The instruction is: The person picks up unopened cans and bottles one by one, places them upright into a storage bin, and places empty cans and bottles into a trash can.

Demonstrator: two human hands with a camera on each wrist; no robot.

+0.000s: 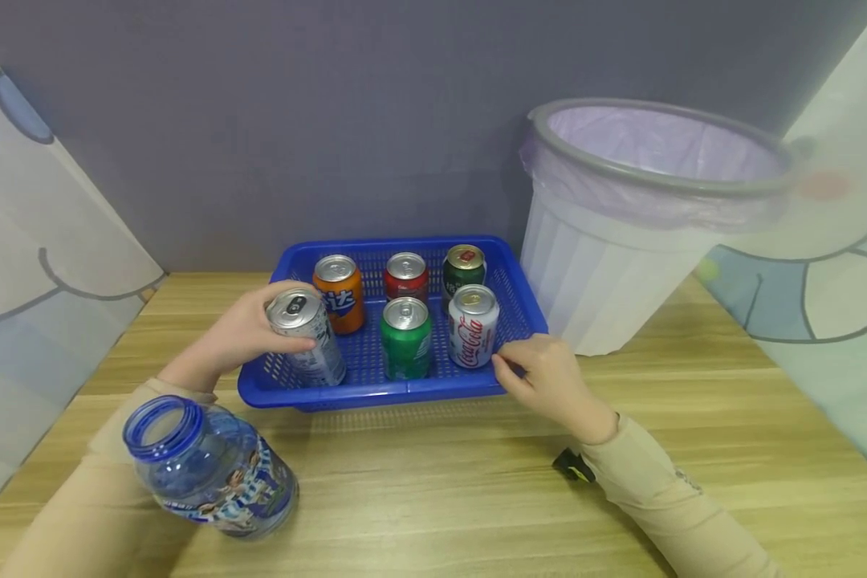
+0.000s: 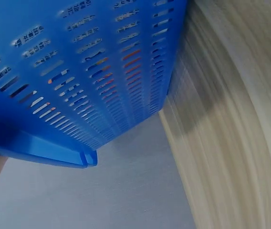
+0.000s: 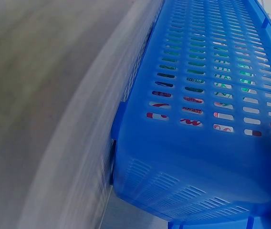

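My left hand grips a silver-white drink can, slightly tilted, at the front left corner of a blue plastic basket. Its thumb crosses the near side; the other fingers are mostly hidden behind. My right hand holds the basket's front right corner, fingers curled at the rim and thumb on the near side. Close by stands a silver Coca-Cola can. Also upright in the basket are a green can, an orange can, a red can and a dark green can.
Over the left forearm in the head view leans a clear blue plastic jar, its mouth uncovered. A white bin with a lilac liner stands right of the basket. Under the right wrist lies a small black object. A grey wall rises behind.
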